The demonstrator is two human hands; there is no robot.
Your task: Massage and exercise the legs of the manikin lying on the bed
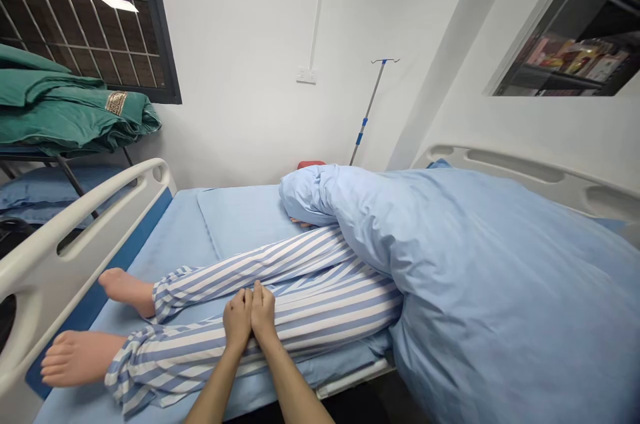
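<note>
Your left hand (pixel 237 321) and right hand (pixel 263 311), fingers curled closed, met over blue-and-white striped fabric trousers (pixel 335 307), with the rumpled pale-blue fabric quilt (pixel 465 244) at three o'clock.

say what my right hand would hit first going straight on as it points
Probably the far striped trouser leg, just beyond the right hand, though height is unclear and it might pass over.
</note>
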